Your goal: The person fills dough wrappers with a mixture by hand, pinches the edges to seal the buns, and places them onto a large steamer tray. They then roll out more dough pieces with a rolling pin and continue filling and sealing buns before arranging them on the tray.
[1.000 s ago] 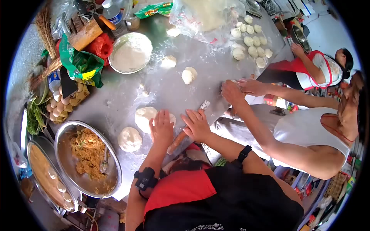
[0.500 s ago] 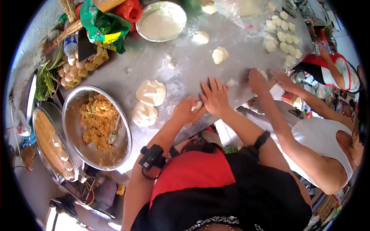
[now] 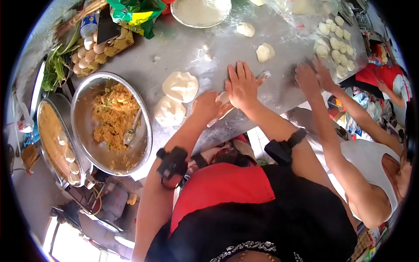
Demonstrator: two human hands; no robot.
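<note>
My right hand (image 3: 241,87) lies palm down over a floured rolling pin (image 3: 263,77), its fingers stretched out. The pin runs slantwise across the metal table. Beside it my left hand (image 3: 206,107) is closed, with its fingertips at the edge of a small piece of dough (image 3: 223,98) on the pin's near part. To the left of my hands, two flat dough rounds, an upper one (image 3: 180,87) and a lower one (image 3: 170,111), overlap slightly.
A steel basin (image 3: 146,150) of orange-brown filling with a spoon (image 3: 132,128) stands left, beside a large round pan (image 3: 42,144). Beyond are eggs (image 3: 90,56) and a flour bowl (image 3: 200,25). Shaped dough pieces (image 3: 335,43) sit at right, near a co-worker's hands (image 3: 307,81).
The view has shifted, so the table's items appear higher. The rolling pin now shows beyond my right hand. The co-worker's two hands have come closer together.
</note>
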